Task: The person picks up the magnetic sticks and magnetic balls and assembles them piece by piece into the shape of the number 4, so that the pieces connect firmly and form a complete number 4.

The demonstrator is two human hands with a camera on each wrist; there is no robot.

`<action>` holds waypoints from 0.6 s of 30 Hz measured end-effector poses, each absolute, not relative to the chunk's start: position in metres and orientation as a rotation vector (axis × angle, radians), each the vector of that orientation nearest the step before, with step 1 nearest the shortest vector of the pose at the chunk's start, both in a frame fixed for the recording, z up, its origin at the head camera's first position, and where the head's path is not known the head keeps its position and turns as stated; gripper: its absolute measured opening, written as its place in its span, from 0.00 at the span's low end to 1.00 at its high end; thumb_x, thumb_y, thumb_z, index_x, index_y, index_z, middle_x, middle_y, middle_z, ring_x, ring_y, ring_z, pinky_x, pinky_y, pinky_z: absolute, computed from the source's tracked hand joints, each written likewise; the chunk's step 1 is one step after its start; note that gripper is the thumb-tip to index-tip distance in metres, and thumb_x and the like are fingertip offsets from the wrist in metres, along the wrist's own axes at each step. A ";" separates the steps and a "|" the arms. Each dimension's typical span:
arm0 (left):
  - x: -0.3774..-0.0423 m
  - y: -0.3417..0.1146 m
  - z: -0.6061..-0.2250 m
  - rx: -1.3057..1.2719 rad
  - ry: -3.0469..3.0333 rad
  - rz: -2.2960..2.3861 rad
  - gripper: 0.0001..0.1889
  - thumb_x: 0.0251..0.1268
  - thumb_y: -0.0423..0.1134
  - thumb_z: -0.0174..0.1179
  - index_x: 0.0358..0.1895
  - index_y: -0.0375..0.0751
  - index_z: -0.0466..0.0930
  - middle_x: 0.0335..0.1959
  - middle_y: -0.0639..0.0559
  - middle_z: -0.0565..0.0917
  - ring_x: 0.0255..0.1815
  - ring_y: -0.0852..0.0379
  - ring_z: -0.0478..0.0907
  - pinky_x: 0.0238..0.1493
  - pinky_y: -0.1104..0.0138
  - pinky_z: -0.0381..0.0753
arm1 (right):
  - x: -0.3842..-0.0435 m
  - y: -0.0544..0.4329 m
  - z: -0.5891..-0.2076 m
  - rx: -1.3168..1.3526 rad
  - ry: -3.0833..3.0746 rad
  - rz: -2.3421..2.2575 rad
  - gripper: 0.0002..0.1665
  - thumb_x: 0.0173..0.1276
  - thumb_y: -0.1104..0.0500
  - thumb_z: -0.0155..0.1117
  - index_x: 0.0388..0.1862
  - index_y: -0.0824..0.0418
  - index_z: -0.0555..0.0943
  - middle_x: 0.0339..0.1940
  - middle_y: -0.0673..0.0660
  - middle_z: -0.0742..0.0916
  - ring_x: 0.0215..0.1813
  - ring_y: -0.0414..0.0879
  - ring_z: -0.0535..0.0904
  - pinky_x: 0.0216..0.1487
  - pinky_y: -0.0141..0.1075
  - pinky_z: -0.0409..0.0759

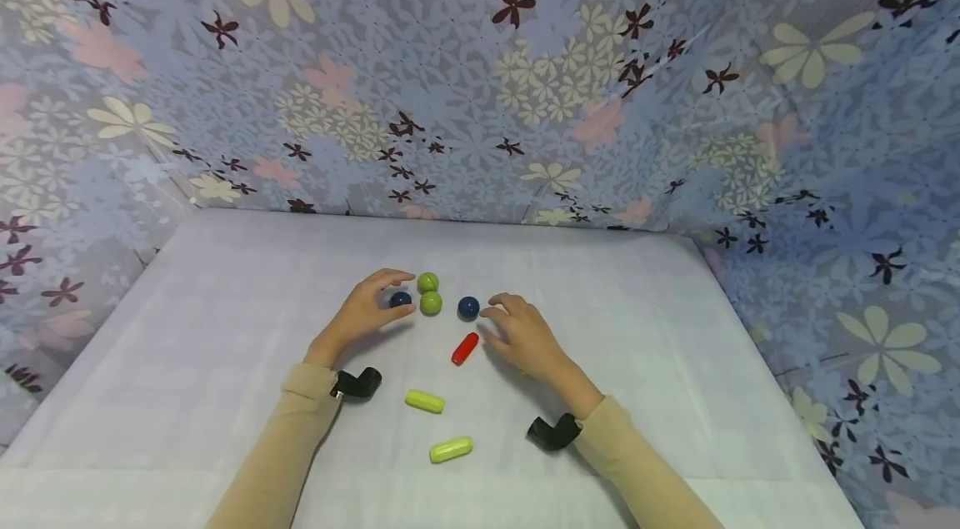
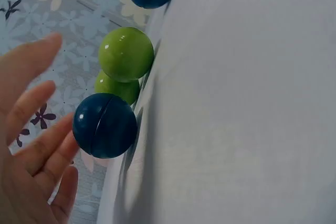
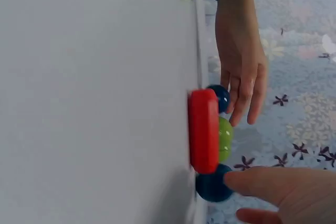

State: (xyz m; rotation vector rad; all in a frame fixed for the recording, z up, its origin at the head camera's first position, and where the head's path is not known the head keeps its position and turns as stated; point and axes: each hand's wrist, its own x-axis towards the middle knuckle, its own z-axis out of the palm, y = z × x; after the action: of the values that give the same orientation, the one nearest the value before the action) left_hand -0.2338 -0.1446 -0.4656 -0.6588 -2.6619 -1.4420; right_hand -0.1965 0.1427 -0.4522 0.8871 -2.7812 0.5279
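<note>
My left hand (image 1: 365, 311) curves loosely around a dark blue ball (image 1: 400, 299), its thumb and fingers spread apart. In the left wrist view that blue ball (image 2: 105, 126) lies beside the fingertips; whether they touch, I cannot tell. Two green balls (image 1: 431, 303) sit together just to its right, one behind the other. A second dark blue ball (image 1: 468, 308) rests farther right, with my right hand (image 1: 528, 339) beside it, fingers spread and bent a little. The right wrist view has the thumb overlapping this ball (image 3: 212, 184), contact unclear.
A red faceted stick (image 1: 465, 348) lies between the hands. Nearer the front are two yellow-green sticks, one (image 1: 424, 401) behind the other (image 1: 451, 450). All of it rests on a white-covered table (image 1: 225, 279), with flowered fabric (image 1: 480, 96) rising behind.
</note>
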 end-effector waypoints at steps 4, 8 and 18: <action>-0.235 -0.148 -0.475 -0.643 -2.629 -1.512 0.25 0.56 0.38 0.68 0.58 0.37 0.76 0.57 0.42 0.78 0.56 0.44 0.74 0.63 0.47 0.68 | -0.194 0.140 -0.459 0.963 -2.725 0.658 0.15 0.60 0.61 0.68 0.47 0.59 0.83 0.40 0.53 0.82 0.45 0.45 0.76 0.47 0.39 0.77; -0.236 -0.152 -0.486 -0.651 -2.530 -1.605 0.23 0.54 0.32 0.68 0.56 0.34 0.77 0.55 0.38 0.79 0.55 0.41 0.74 0.62 0.46 0.68 | -0.193 0.137 -0.462 1.018 -2.727 0.780 0.15 0.59 0.62 0.68 0.47 0.59 0.83 0.40 0.51 0.82 0.44 0.42 0.75 0.47 0.36 0.77; -0.215 -0.146 -0.462 -0.622 -2.582 -1.667 0.18 0.56 0.24 0.63 0.52 0.27 0.77 0.52 0.34 0.81 0.56 0.40 0.75 0.60 0.49 0.72 | -0.196 0.138 -0.479 1.022 -2.773 1.124 0.17 0.59 0.62 0.68 0.49 0.58 0.82 0.50 0.53 0.83 0.55 0.48 0.77 0.60 0.45 0.74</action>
State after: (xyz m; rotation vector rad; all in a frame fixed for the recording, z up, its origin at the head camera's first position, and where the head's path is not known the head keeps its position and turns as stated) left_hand -0.2154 -0.1462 -0.4621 -0.6220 -2.5819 -1.6675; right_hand -0.1958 0.1379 -0.4788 1.0216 -2.7727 1.1244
